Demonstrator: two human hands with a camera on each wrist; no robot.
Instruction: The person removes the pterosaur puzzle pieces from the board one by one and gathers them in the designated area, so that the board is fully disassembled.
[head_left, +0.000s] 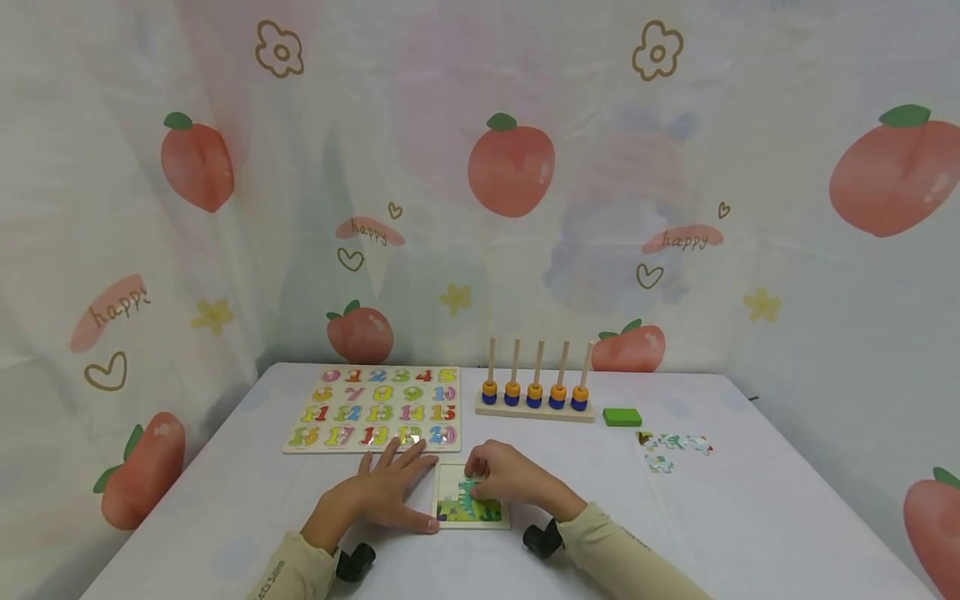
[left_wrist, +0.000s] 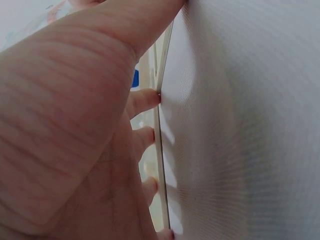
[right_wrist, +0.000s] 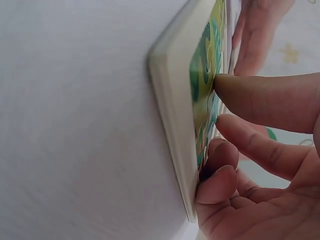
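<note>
A small jigsaw board (head_left: 471,526) with a pale frame lies flat in front of me, its lower part filled with a green dinosaur picture. My right hand (head_left: 510,477) bends over its upper right side. In the right wrist view the thumb and index fingertips pinch a jigsaw piece (right_wrist: 215,102) right at the picture's surface; the other fingers curl by the frame. My left hand (head_left: 386,493) spreads flat to the left, its thumb at the jigsaw board's lower left corner. Its other fingertips reach the near edge of the number board (head_left: 296,451).
Several loose jigsaw pieces (head_left: 660,464) lie at the right. Behind stands a wooden peg stand (head_left: 534,412) with orange and blue beads, a green block (head_left: 622,417) beside it. A printed curtain (head_left: 420,275) rises behind the white table (head_left: 720,533).
</note>
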